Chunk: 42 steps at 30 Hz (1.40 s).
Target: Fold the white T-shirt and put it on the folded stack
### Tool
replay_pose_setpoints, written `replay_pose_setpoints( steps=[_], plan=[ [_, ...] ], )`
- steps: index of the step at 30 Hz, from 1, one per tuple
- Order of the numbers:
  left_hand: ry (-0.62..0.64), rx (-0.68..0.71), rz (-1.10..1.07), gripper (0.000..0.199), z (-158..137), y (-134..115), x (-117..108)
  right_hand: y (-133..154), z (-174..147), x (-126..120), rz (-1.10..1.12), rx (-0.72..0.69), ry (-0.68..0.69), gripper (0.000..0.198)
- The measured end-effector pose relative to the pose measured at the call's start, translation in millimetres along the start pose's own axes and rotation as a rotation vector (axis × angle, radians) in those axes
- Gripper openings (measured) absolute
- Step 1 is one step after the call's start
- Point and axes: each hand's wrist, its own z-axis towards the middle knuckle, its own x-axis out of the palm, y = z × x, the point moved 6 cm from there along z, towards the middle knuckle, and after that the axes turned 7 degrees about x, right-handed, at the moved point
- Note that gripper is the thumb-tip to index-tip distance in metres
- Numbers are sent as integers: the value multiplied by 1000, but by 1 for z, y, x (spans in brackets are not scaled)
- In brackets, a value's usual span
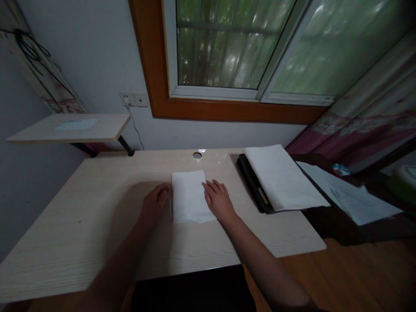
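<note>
A folded white sheet of paper (190, 197) lies flat on the light wood-grain desk, its lower edge uneven. On its right edge rests my right hand (221, 201), palm down with the fingers stretched out and slightly spread. My left hand (155, 203) is on the desk just beyond the paper's left edge, fingers curled in with the thumb near them. No object shows in the left hand, and its fingertips are partly hidden.
Larger white sheets (286, 177) lie on a black folder (251, 184) at the right. Another sheet (347, 190) with faint marks lies past the desk's edge. A raised shelf (107, 130) stands at back left, near a wall socket (134, 99). A cable hole (197, 154) sits at the back.
</note>
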Motion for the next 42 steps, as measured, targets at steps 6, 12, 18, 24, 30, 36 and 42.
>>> replay_pose_setpoints(
  steps=[6,12,18,24,30,36,42],
  plan=[
    [-80,-279,-560,46,0,18,0,19,-6,2,-15,-66,17,42],
    [-66,-457,-770,60,-1,16,-2,26,-8,1,37,-110,106,45],
    [7,-402,-562,79,0,15,-6,38,-12,-2,112,-261,176,45],
    [-60,-149,-244,98,-3,3,-1,41,-13,-4,198,-314,162,44],
    [-99,-144,-404,87,-10,-12,-8,31,-4,-6,423,-171,138,57],
    [-75,-289,-772,90,-11,-24,-12,34,4,5,704,28,149,72],
    [-48,-297,-888,88,-12,-15,-12,62,3,21,1236,288,486,60]
  ],
)
